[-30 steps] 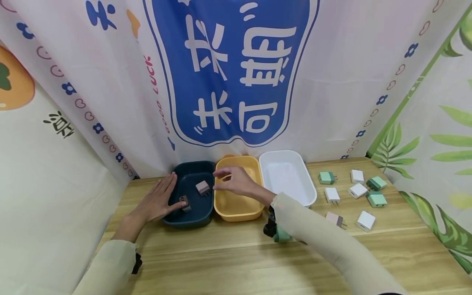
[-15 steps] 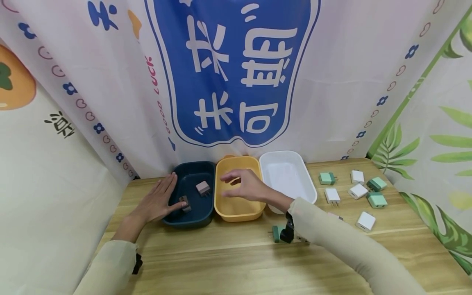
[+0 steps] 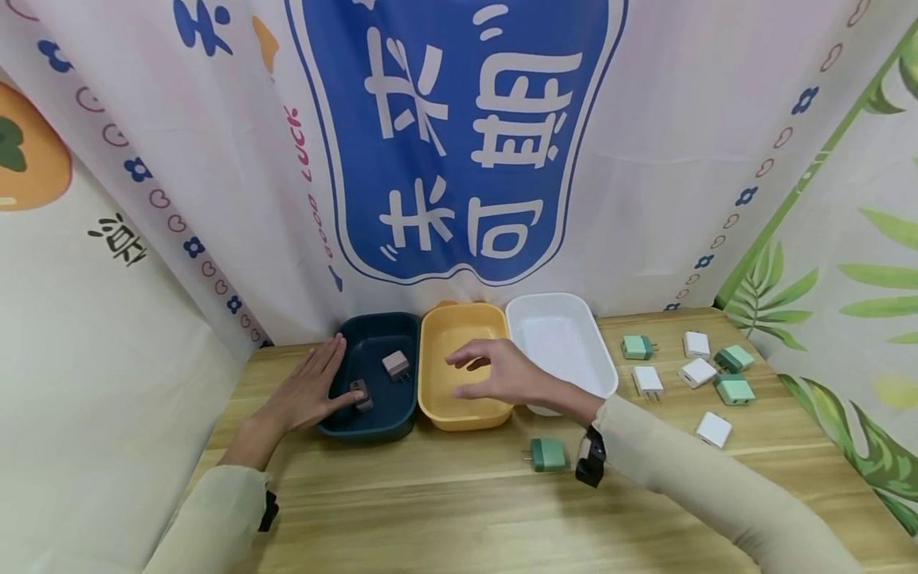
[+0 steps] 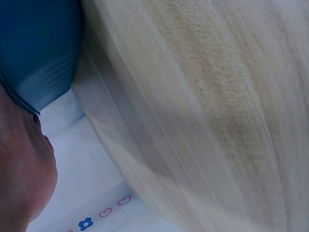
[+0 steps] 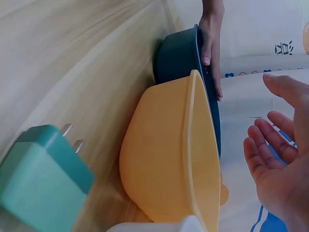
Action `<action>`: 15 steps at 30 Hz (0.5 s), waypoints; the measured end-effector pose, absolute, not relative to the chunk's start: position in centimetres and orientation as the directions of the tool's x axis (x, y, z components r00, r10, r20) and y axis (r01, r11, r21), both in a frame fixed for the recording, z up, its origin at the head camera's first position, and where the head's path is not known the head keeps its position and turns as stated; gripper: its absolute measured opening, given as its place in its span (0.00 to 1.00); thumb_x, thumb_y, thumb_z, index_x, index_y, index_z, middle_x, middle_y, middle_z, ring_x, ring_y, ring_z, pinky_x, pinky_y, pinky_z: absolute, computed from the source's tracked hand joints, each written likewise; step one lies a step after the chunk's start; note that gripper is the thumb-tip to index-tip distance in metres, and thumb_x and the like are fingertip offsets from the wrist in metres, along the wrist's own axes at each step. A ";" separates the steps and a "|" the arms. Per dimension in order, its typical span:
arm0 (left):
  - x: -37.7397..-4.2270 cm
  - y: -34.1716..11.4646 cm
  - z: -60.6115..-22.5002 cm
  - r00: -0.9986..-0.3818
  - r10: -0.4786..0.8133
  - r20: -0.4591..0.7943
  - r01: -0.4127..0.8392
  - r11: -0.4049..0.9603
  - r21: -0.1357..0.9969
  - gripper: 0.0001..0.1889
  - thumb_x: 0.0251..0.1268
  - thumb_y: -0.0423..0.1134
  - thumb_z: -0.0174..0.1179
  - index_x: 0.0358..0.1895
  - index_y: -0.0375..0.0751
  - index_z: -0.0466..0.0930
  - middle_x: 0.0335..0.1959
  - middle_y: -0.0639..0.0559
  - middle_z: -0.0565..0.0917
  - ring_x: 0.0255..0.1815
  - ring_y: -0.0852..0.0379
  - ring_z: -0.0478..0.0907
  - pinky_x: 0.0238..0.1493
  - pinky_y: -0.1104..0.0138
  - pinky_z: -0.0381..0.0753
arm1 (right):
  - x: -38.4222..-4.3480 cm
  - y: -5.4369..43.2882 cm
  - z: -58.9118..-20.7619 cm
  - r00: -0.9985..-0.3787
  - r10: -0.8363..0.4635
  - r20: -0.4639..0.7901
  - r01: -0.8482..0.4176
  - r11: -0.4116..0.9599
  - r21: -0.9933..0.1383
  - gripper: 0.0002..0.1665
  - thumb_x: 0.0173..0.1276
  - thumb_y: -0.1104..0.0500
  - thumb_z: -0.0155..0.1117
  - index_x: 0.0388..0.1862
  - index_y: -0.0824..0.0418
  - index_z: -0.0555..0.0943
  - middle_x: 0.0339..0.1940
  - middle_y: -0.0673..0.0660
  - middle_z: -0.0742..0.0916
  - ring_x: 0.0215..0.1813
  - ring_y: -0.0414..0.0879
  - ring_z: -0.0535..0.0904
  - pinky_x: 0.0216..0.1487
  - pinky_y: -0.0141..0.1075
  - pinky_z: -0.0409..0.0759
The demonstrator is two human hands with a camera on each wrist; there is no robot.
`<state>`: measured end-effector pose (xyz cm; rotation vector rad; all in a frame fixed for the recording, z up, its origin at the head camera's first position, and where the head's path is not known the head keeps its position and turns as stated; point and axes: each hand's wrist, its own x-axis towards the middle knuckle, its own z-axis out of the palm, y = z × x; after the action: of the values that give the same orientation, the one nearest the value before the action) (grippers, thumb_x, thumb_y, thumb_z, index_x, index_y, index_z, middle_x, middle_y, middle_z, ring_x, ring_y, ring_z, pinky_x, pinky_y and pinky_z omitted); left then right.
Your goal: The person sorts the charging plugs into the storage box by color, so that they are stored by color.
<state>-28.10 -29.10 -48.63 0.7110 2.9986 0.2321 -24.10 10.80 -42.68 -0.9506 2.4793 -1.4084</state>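
Observation:
My left hand [image 3: 304, 387] lies with straight fingers along the left rim of the dark blue bin [image 3: 358, 434], its thumb reaching inward over the wall. Inside that bin are a pink plug charger [image 3: 396, 364] and a brown plug charger [image 3: 363, 397], the brown one right by my thumb tip. My right hand [image 3: 505, 373] hovers over the yellow bin [image 3: 466, 423], fingers bent loosely apart, palm bare in the right wrist view. On the table below it sits a green plug charger [image 3: 548, 454], prongs pointing left. Another charger is mostly hidden behind my right wrist.
A white bin [image 3: 559, 343] stands against the yellow one. On the right of the wooden table [image 3: 430, 510] lie several white and green chargers, among them a white charger [image 3: 713, 430] and a green charger [image 3: 637, 347]. A printed curtain [image 3: 645, 159] hangs behind the bins.
My right hand has drawn back to the right from the dark blue bin's edge across the yellow bin, uncovering the green charger. My left hand stays at the dark blue bin's rim.

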 end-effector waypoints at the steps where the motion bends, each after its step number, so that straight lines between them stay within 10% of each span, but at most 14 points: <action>1: -28.1 -29.1 -48.6 -0.893 0.450 -0.017 0.442 0.883 0.157 0.59 0.73 0.72 0.54 0.87 0.33 0.36 0.88 0.35 0.41 0.88 0.34 0.41 0.85 0.39 0.41 | -24.0 11.0 -42.7 -0.791 -0.585 0.181 -0.455 0.362 -0.814 0.30 0.65 0.57 0.81 0.63 0.67 0.84 0.61 0.61 0.88 0.61 0.56 0.85 0.66 0.50 0.84; 15: -28.1 -29.0 -48.5 -0.893 0.450 -0.014 0.442 0.882 0.167 0.58 0.73 0.71 0.55 0.86 0.32 0.38 0.88 0.35 0.41 0.88 0.34 0.40 0.85 0.39 0.40 | -22.4 14.5 -42.8 -0.746 -0.617 0.251 -0.542 0.343 -0.767 0.27 0.65 0.55 0.81 0.60 0.64 0.87 0.58 0.62 0.89 0.58 0.56 0.87 0.61 0.47 0.86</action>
<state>-28.07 -29.04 -48.50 0.7106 2.9962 0.2465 -22.37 14.54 -42.83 -1.0834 2.5047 -1.3799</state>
